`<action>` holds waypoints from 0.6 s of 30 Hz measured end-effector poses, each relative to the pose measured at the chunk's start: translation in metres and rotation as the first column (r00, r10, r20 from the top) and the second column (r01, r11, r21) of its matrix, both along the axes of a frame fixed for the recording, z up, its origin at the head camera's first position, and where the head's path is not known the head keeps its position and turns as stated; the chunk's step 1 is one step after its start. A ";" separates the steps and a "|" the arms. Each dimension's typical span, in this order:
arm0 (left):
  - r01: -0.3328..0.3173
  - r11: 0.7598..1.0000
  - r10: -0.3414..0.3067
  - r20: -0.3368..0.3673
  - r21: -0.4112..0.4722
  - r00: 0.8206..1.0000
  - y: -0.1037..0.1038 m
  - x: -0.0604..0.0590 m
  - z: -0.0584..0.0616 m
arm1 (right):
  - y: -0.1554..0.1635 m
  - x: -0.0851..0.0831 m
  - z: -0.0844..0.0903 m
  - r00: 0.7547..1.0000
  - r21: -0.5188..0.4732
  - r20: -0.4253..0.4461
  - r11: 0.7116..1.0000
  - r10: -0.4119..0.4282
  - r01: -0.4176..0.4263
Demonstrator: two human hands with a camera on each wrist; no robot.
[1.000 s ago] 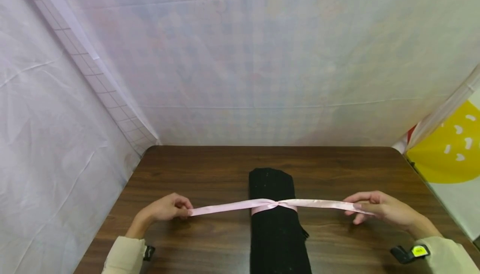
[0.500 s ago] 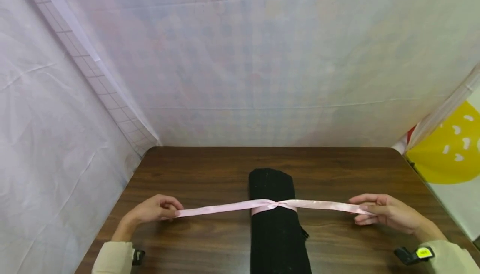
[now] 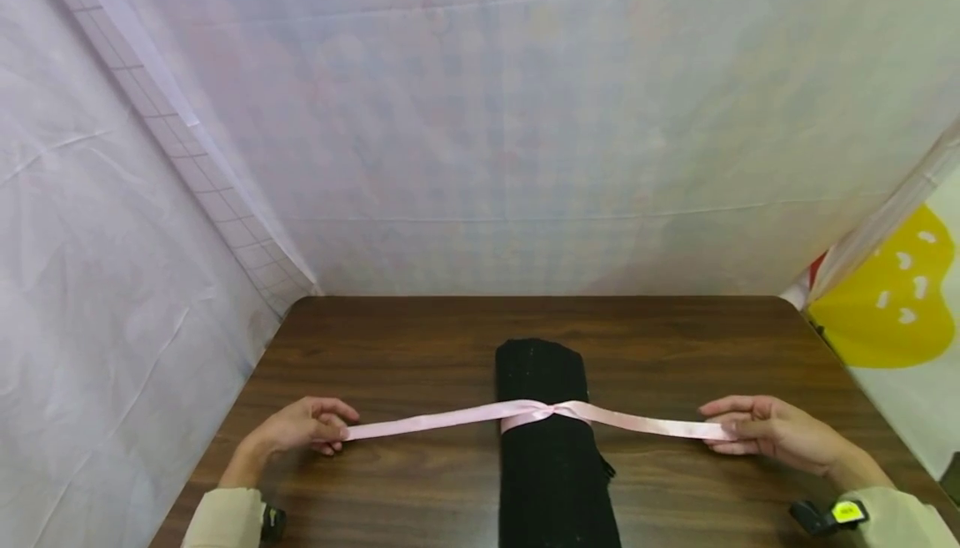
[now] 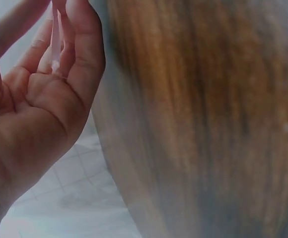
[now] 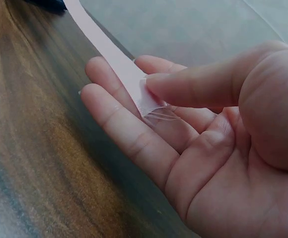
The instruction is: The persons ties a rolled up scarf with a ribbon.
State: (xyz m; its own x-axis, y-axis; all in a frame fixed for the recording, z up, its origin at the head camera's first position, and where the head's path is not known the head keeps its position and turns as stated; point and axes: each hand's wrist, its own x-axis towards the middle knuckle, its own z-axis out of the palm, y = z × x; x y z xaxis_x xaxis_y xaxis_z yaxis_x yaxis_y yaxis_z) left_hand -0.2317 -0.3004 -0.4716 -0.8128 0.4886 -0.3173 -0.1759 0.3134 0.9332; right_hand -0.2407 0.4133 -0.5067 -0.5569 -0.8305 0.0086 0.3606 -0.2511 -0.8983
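Observation:
A black rolled cloth [image 3: 551, 448] lies lengthwise on the dark wooden table [image 3: 420, 339]. A pink ribbon [image 3: 442, 422] is wrapped round it, crossed in a half knot on top. My left hand [image 3: 307, 427] pinches the ribbon's left end just above the table. My right hand [image 3: 765, 431] pinches the right end; in the right wrist view the thumb presses the pink ribbon [image 5: 119, 64] onto the fingers [image 5: 129, 124]. In the left wrist view the ribbon's edge [image 4: 56, 34] shows between my fingers [image 4: 82, 54].
White sheeting [image 3: 480, 114] hangs behind the table and at the left. A yellow shape [image 3: 885, 306] shows past the table's right edge. Bare wood lies on both sides of the roll and behind it.
Both hands have moved outward and a little lower, the left hand most, so more ribbon stretches each side of the knot. The roll has stayed in place.

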 end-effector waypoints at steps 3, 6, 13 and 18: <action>-0.008 1.000 0.008 0.015 0.012 1.000 -0.001 0.000 -0.003 | 0.001 0.001 0.000 1.000 0.024 0.013 1.000 -0.004 0.004; -0.007 1.000 0.007 0.022 0.024 1.000 -0.003 -0.002 -0.006 | 0.000 0.002 0.001 1.000 0.057 0.017 0.998 -0.015 0.014; -0.015 1.000 0.015 0.013 0.002 1.000 -0.006 -0.002 -0.007 | -0.001 0.003 0.000 1.000 0.081 0.009 0.997 0.006 -0.006; -0.077 0.990 0.071 -0.056 -0.116 0.996 -0.007 -0.001 -0.002 | 0.003 0.001 0.000 0.998 0.050 0.024 0.997 0.050 -0.051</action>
